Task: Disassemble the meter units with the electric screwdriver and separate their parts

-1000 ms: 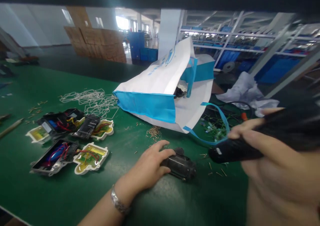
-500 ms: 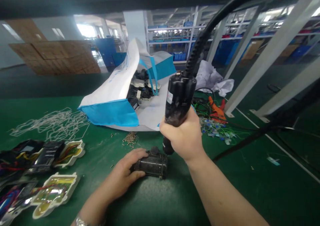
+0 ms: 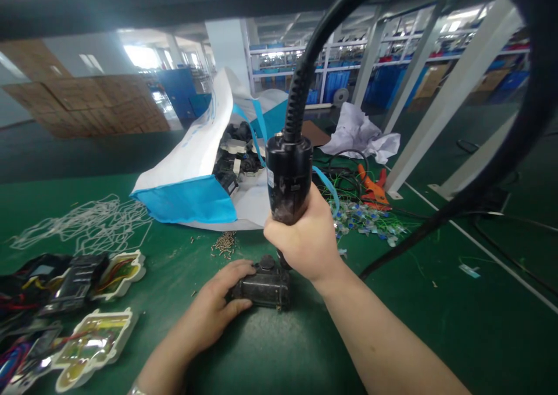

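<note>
On the green table, a black plastic casing (image 3: 264, 289) with a round knob on top lies under my left hand (image 3: 220, 298), whose fingers and thumb grip its left end. My right hand (image 3: 311, 241) is wrapped around a black electric screwdriver (image 3: 289, 177), held almost upright with its thick cable rising from the top. The screwdriver's lower end is just behind the casing's right end, partly hidden by my hand; I cannot tell if its tip touches the casing. Just beyond the casing is a small heap of screws (image 3: 224, 244).
A white and blue bag (image 3: 183, 200) full of black parts lies open behind the screws. White cords (image 3: 93, 223) and opened casings with wiring (image 3: 93, 342) are at left. Orange-handled pliers (image 3: 372, 188), green wires and crumpled white sheeting (image 3: 361, 133) lie at right. The black cable loops across the right side.
My right hand has moved the screwdriver left, closer to the casing's right end, and turned it more upright. My left hand keeps its hold on the casing. The view has shifted slightly.
</note>
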Motion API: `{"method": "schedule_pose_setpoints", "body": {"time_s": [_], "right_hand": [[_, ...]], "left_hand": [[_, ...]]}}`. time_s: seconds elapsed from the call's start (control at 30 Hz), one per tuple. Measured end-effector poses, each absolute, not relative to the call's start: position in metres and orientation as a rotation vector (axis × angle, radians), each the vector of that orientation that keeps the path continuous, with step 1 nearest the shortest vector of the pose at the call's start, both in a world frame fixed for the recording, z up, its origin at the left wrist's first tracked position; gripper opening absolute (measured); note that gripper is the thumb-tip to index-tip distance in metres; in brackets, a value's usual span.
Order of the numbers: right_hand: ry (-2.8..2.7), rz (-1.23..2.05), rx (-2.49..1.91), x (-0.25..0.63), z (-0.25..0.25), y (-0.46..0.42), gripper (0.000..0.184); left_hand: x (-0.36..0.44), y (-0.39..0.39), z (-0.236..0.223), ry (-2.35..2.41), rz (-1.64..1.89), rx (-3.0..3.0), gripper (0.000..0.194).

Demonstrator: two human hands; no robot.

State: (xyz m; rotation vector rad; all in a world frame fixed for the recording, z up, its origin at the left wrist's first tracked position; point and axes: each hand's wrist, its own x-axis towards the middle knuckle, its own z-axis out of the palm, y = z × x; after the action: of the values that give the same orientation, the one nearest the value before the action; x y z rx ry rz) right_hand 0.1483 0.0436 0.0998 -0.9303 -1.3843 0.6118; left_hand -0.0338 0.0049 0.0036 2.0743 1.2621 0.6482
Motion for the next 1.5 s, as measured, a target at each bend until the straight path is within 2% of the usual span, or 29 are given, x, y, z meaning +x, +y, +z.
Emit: {"method": "schedule_pose_setpoints", "body": {"time_s": [0.37, 0.5, 0.6, 0.7, 0.77, 0.8, 0.97, 1.07, 1.17, 1.27, 1.33, 1.4, 1.5], "right_hand": [[-1.409, 0.529, -0.942, 0.146, 0.102, 0.039, 0.021], [-1.424, 0.327, -1.023, 0.161, 0.119, 0.027, 0.018], [-1.378, 0.133, -1.185, 0.194, 0.135, 0.021, 0.019], [-1.419, 0.022, -1.67, 0.237, 0.134, 0.03, 0.028], [-1.567, 0.072, -2.136, 0.265, 0.118, 0.043, 0.041], [-1.632, 0.131, -2.213, 0.277, 0.106, 0.051, 0.041], [-1.711, 0.235, -2.347, 0.313, 0.053, 0.069, 0.034], [-1.749, 0.22, -2.3, 0.307, 0.043, 0.063, 0.034], [-1.865, 0.209, -2.075, 0.276, 0.044, 0.046, 0.036], [-2.001, 0.557, -1.708, 0.231, 0.038, 0.023, 0.046], [-1.89, 1.118, -1.301, 0.204, 0.03, 0.009, 0.066], [-1.688, 1.453, -1.061, 0.186, 0.022, 0.001, 0.077], [-1.462, 1.601, -0.985, 0.176, 0.014, 0.0, 0.071]], "left_hand": [[-0.013, -0.005, 0.009, 1.478, 0.647, 2.397, 0.04], [-0.006, -0.005, 0.012, 1.46, 0.598, 2.571, 0.052], [-0.004, -0.005, 0.013, 1.512, 0.553, 2.543, 0.048], [-0.003, -0.006, 0.013, 1.56, 0.57, 2.441, 0.041], [-0.003, -0.007, 0.013, 1.588, 0.67, 2.333, 0.037], [-0.002, -0.007, 0.013, 1.608, 0.737, 2.258, 0.036], [0.003, -0.005, 0.011, 1.622, 0.958, 1.683, 0.027], [0.007, -0.004, 0.002, 1.381, 1.006, 1.382, 0.032], [0.011, -0.005, -0.006, 1.179, 1.073, 1.207, 0.04], [0.017, -0.008, -0.009, 1.038, 1.12, 1.103, 0.045], [0.019, -0.01, -0.007, 0.941, 1.141, 1.059, 0.049], [0.019, -0.01, -0.005, 0.886, 1.148, 1.034, 0.051], [0.019, -0.008, -0.004, 0.915, 1.138, 1.036, 0.049]]}}
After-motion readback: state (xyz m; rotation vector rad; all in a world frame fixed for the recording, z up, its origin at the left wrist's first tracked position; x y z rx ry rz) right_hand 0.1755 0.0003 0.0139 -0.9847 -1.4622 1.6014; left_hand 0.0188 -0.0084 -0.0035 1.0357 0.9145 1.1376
